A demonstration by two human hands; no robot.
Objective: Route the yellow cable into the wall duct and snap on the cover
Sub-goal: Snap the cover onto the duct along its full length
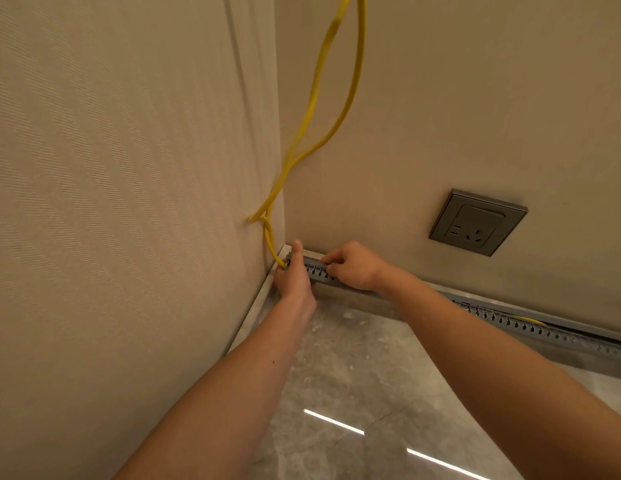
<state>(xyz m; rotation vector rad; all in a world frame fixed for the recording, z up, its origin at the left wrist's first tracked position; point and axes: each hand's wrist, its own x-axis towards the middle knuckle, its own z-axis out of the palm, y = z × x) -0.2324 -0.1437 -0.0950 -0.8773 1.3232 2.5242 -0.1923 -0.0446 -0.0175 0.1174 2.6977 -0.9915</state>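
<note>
A yellow cable [314, 95] hangs in a long loop down the room corner and bends into the left end of a grey slotted wall duct [531, 329] that runs along the foot of the right wall. A short piece of the cable shows again in the duct far to the right. My left hand [292, 275] grips the cable where it enters the duct's end, thumb up. My right hand [350, 266] pinches the duct's upper edge just to the right of it. No cover is in view.
A grey wall socket [477, 223] sits above the duct on the right wall. Textured beige wallpaper covers the left wall [129, 202]. The floor [364, 393] is glossy grey marble with light reflections, and a pale skirting runs along the left wall.
</note>
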